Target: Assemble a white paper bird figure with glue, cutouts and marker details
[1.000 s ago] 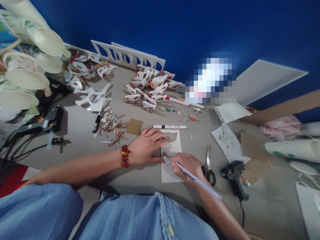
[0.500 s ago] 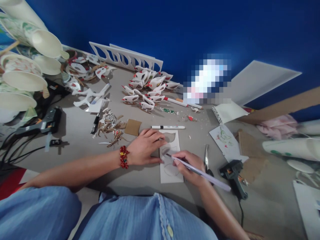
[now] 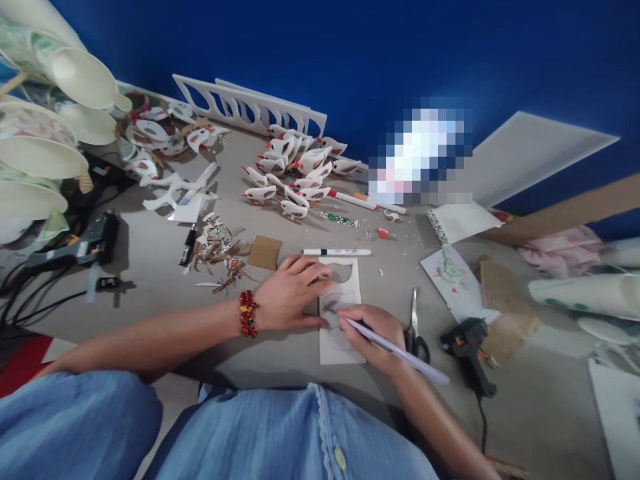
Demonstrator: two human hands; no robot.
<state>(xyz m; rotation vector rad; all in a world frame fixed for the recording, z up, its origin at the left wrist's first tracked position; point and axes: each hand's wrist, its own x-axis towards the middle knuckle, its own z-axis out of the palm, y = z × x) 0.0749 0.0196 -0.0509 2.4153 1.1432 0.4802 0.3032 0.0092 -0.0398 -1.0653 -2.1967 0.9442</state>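
A white board (image 3: 340, 353) with drawn curved outlines and a cut-out near its top lies on the grey table. My left hand (image 3: 290, 297) rests flat at the board's left side, fingers spread, fingertips on its edge. A lilac pen-like craft knife or pen (image 3: 400, 352) is pinched in my right hand (image 3: 377, 333), its dark tip touching the board inside an outline. Just above the board lies a white marker (image 3: 337, 253). Scissors (image 3: 414, 320) lie to the right of my right hand, their handles partly behind it.
Several white birds with red beaks (image 3: 295, 170) stand at the back. Glue guns lie at the left (image 3: 93, 240) and right (image 3: 470, 353). Brown scraps (image 3: 227, 260) and a cardboard square (image 3: 265, 252) are left of the board. A drawing (image 3: 453, 277) lies at the right.
My right hand and the pen have shifted slightly left, and the tip has moved a little along the board. My left hand keeps its flat pose. The view has shifted slightly.
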